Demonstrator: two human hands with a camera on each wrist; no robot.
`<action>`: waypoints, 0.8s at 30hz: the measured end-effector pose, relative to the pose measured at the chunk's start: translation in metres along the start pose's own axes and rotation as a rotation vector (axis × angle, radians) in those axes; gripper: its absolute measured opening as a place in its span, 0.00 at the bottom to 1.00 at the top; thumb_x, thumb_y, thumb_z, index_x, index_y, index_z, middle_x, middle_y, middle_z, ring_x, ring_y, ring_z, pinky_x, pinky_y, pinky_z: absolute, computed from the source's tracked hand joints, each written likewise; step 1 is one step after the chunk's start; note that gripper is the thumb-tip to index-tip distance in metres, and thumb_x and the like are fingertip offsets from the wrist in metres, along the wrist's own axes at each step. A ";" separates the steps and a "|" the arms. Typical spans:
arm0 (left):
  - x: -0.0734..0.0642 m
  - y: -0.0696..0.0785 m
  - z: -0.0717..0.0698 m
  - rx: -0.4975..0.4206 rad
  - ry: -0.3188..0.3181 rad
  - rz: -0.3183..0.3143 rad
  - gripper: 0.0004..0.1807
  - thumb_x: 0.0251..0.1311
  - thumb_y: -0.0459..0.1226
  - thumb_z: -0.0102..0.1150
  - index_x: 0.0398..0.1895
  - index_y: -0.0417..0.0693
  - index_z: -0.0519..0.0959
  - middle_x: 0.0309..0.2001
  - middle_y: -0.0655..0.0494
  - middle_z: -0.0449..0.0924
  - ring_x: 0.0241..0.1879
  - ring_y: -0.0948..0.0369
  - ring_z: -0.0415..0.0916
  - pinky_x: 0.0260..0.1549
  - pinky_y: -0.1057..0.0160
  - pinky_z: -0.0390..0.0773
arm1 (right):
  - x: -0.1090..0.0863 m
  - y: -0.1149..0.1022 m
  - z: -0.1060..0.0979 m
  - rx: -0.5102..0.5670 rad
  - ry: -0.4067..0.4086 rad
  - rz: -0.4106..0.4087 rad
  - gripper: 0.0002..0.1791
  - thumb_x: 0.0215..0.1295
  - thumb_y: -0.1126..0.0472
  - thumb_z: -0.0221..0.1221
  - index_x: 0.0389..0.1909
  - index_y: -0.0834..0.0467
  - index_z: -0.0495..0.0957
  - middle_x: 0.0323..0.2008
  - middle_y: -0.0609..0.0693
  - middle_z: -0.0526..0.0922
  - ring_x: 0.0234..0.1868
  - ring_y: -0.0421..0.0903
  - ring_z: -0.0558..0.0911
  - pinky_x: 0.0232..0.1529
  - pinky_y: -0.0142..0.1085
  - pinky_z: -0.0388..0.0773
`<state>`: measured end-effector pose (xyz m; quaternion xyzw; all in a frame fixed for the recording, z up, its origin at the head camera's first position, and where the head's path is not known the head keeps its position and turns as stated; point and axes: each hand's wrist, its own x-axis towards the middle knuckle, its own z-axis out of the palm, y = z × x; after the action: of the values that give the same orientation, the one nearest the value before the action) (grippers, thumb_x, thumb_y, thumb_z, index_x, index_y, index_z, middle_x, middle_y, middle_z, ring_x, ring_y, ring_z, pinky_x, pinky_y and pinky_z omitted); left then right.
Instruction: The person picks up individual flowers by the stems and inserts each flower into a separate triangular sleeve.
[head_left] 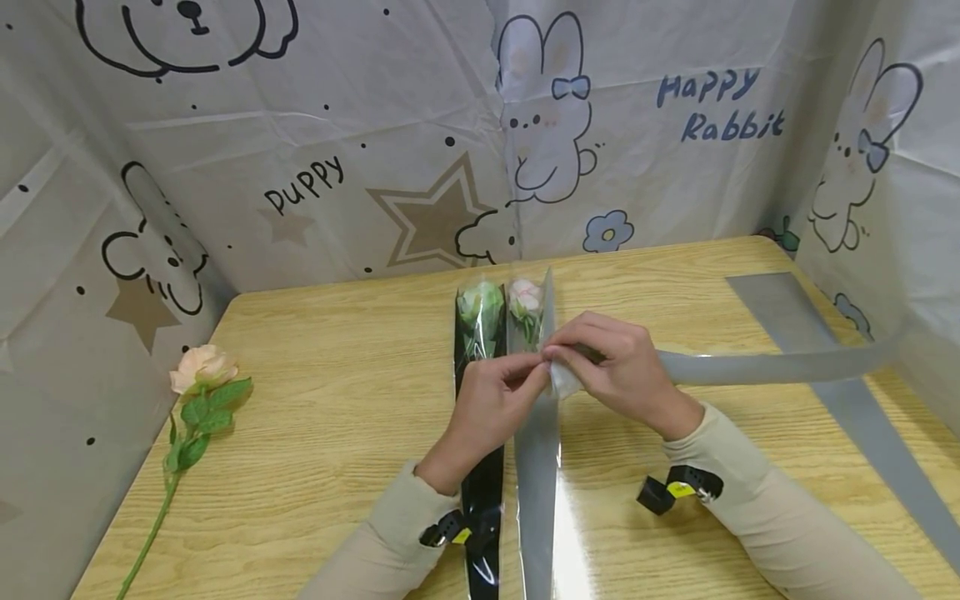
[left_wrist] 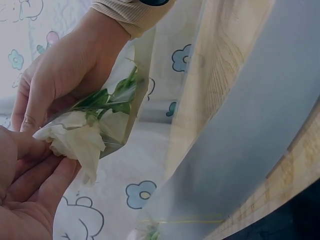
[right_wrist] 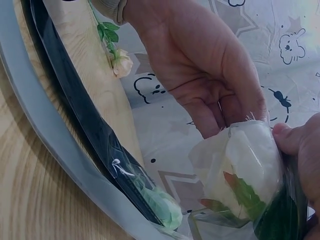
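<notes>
A white artificial rose with green leaves sits at the mouth of a clear-fronted grey flower sleeve. My left hand pinches the rose's petals at the sleeve's rim. Opposite it, my right hand grips the sleeve around the bloom, thumb near the rim. The long sleeve runs out to the right from under my right hand. Beneath the hands lie a green flower in a black-backed sleeve and a pale pink rose in a grey-backed sleeve.
A loose peach rose with a long stem lies at the table's left side. Another grey sleeve lies flat at the right. Printed cloth hangs around the back and sides of the wooden table.
</notes>
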<state>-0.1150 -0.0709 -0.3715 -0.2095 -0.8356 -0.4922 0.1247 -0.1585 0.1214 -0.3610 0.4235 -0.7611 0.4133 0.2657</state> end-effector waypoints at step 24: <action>0.000 -0.001 -0.001 -0.028 -0.028 0.013 0.11 0.72 0.34 0.59 0.49 0.42 0.89 0.39 0.47 0.92 0.33 0.62 0.87 0.32 0.73 0.83 | -0.001 -0.006 0.000 0.032 0.006 0.056 0.04 0.62 0.69 0.71 0.35 0.59 0.88 0.35 0.50 0.90 0.36 0.41 0.87 0.41 0.21 0.82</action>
<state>-0.1157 -0.0725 -0.3719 -0.2235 -0.8291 -0.4999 0.1132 -0.1529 0.1200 -0.3594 0.4049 -0.7653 0.4337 0.2494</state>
